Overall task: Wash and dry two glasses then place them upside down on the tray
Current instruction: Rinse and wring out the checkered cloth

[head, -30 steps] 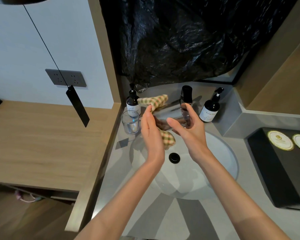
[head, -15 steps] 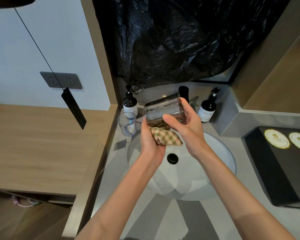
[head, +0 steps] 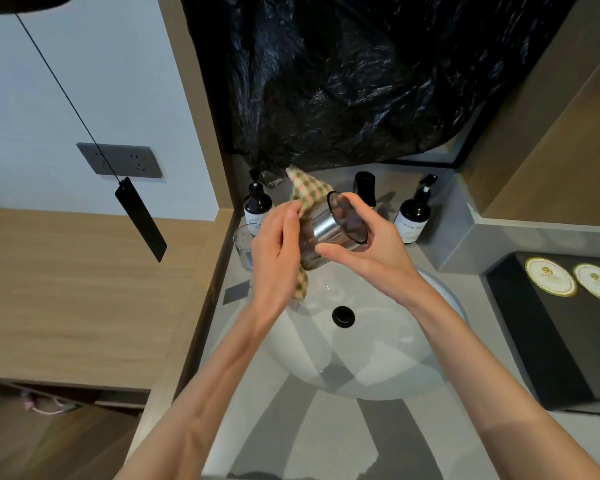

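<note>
Over the white basin [head: 378, 368], my right hand [head: 371, 251] grips a clear glass [head: 329, 226] that lies tilted on its side, its dark rim facing right. My left hand [head: 274, 251] holds a checked cloth [head: 307, 194] against the glass's other end; the cloth sticks out above and below the hand. A second glass [head: 242, 245] stands upright on the counter at the basin's left, partly hidden behind my left hand. The black tray [head: 548, 327] lies on the counter at the right.
Two dark pump bottles [head: 257, 206] [head: 414, 216] and a black tap [head: 365, 187] stand behind the basin. Two round gold-rimmed coasters [head: 549, 276] lie on the tray. A wooden shelf [head: 84, 289] runs along the left. Black plastic sheet [head: 361, 81] covers the wall above.
The glass has turned so its rim now faces right. The cloth has shifted from under the glass to its left end, and its top sticks up again. Both hands rose slightly.
</note>
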